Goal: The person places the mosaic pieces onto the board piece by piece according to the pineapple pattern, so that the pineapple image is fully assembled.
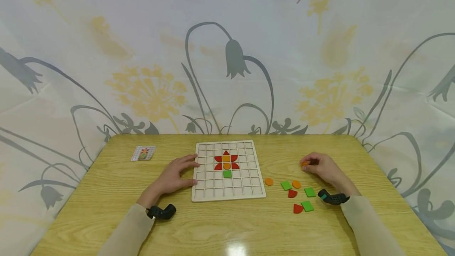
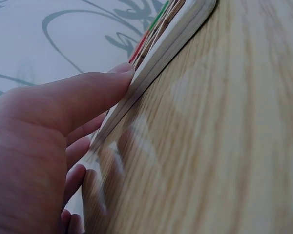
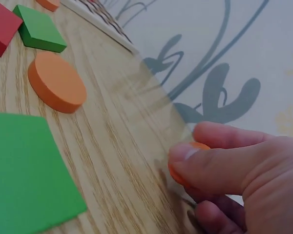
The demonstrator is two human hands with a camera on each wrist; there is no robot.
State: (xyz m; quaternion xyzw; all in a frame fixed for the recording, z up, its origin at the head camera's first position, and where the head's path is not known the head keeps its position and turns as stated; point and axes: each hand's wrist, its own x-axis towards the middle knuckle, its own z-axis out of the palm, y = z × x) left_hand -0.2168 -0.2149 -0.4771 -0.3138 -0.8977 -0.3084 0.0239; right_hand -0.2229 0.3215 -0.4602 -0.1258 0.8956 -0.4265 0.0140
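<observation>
Two bare hands work over a light wood surface (image 1: 199, 228). A pale gridded board (image 1: 229, 199) lies flat near the middle of its far half. The left hand (image 1: 175, 175) is relaxed and spread, gripping nothing; thumb and fingertips touch the board's left edge. The right hand (image 1: 321, 167), towards the surface's right edge, has thumb and fingers closed in a pinch on one small orange piece (image 3: 177, 173), rounded where it shows, its middle hidden by the thumb.

On the board sits a flower-like pattern: a red triangle (image 1: 226, 153) on top, an orange square (image 1: 226, 158), an orange disc (image 1: 226, 166) and a green square (image 1: 227, 174) in a column, with four red petals (image 1: 218, 159) at the sides. Seven loose pieces (image 1: 307, 206) lie between the board and the surface's right edge. A small picture card (image 1: 143, 153) lies near the far left corner.

For good handling, the pinch would best stay light and on the piece's rim, leaving its underside free. Carrying it past the far side of the loose pieces should avoid knocking them. Lowering it level into a grid square seems safest, while gentle left-hand contact steadies the board; a tilted drop could jostle neighbouring shapes.
</observation>
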